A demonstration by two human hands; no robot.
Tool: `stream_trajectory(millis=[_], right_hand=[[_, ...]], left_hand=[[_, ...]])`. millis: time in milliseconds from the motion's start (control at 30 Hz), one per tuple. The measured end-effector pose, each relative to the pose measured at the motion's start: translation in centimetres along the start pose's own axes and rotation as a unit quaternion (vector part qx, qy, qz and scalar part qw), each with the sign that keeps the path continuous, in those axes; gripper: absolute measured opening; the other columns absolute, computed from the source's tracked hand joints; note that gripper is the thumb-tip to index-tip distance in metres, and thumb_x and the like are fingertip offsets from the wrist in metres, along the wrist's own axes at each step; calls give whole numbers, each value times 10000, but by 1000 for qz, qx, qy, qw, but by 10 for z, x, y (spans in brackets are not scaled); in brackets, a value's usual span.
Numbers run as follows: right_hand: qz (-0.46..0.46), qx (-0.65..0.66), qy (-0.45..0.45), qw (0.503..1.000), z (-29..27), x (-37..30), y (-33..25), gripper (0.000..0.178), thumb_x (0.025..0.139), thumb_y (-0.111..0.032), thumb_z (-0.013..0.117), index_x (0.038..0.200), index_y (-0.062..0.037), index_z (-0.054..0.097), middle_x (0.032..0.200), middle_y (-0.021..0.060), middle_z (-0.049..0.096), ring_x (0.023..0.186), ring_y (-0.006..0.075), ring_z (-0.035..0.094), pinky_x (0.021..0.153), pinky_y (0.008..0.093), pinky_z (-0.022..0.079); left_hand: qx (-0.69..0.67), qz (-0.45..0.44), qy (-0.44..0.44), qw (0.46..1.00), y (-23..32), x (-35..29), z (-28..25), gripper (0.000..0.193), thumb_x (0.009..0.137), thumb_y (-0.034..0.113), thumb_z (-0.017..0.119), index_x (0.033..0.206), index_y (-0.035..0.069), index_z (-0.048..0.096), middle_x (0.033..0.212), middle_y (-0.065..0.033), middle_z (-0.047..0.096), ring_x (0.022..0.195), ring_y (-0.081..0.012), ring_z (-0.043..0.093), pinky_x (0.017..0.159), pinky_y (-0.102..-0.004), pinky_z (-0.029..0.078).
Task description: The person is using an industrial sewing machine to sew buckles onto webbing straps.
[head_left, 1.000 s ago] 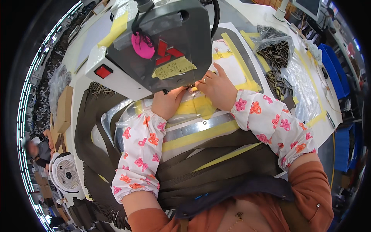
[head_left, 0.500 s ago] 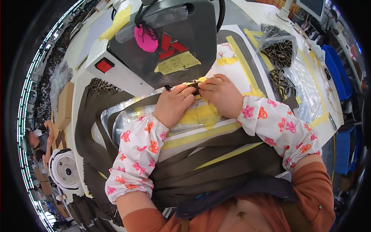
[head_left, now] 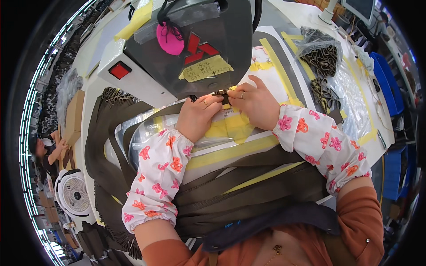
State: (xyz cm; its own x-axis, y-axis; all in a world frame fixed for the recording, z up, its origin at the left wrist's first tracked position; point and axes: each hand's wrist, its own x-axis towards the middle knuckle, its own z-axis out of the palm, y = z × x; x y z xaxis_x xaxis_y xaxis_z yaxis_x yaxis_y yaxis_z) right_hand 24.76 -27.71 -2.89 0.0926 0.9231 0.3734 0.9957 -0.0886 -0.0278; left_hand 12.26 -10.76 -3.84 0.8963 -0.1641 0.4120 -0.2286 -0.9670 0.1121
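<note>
Under the dark grey head of a sewing machine (head_left: 208, 40), my two hands meet at the end of a dark olive webbing strap (head_left: 166, 111). My left hand (head_left: 197, 116) lies palm down with its fingers pressed on the strap's end. Opposite it, my right hand (head_left: 256, 106) pinches the same end from the right, thumb and forefinger closed. A small brass-coloured metal piece (head_left: 219, 92) shows between the fingertips, partly hidden by the machine. Yellow tape (head_left: 230, 128) covers the work plate just below my hands.
Many olive straps (head_left: 248, 181) lie across the table before me and loop down the left side. On the right, a plastic bag of metal hooks (head_left: 321, 60) sits beside loose hooks (head_left: 325, 95). Blue bins (head_left: 387, 84) stand past the right edge; a white fan (head_left: 73, 193) is at left.
My right hand's fingers have shifted slightly left and down over the strap's end, and the metal piece shows more. The left hand stays nearly in place. A person at far left has moved.
</note>
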Motion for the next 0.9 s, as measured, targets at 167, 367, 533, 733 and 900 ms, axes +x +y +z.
stream_trajectory(millis=[167, 367, 533, 733, 900], right_hand=[[18, 7, -19, 1000, 1, 7, 8, 281, 656, -49, 601, 927, -115, 641, 1041, -6, 610, 1004, 152, 514, 1005, 455, 247], [32, -4, -73, 997, 3, 17, 13, 261, 682, -74, 591, 934, -129, 631, 1091, -32, 582, 1043, 136, 501, 995, 484, 255], [23, 5, -12, 1000, 9, 11, 14, 319, 674, -72, 608, 990, -118, 603, 1083, -32, 580, 1060, 145, 479, 1003, 486, 243], [42, 88, 45, 994, 22, 10, 15, 235, 693, -67, 608, 926, -81, 626, 943, -1, 605, 1031, 172, 491, 997, 479, 243], [39, 89, 42, 994, 9, 10, 10, 223, 709, -60, 589, 930, -63, 621, 931, 18, 611, 1008, 184, 507, 971, 440, 290]], left_hand=[[29, -37, 1, 999, -10, 2, 3, 205, 707, 51, 560, 874, 164, 595, 996, 50, 622, 743, -157, 614, 544, -304, 421], [-17, -67, 71, 995, -19, 4, 11, 261, 714, 60, 557, 922, 201, 629, 808, -12, 648, 598, -238, 607, 514, -327, 486], [-22, -97, 44, 994, -15, 6, 7, 213, 764, 109, 538, 922, 210, 638, 723, -66, 621, 596, -261, 599, 515, -343, 482], [118, -149, -5, 982, -19, -12, -47, 159, 817, 210, 520, 822, 109, 643, 696, -101, 589, 648, -278, 580, 563, -389, 463], [132, -346, -16, 929, -58, -67, -104, 342, 870, 325, 456, 749, 57, 629, 708, -141, 595, 715, -325, 581, 663, -408, 454]])
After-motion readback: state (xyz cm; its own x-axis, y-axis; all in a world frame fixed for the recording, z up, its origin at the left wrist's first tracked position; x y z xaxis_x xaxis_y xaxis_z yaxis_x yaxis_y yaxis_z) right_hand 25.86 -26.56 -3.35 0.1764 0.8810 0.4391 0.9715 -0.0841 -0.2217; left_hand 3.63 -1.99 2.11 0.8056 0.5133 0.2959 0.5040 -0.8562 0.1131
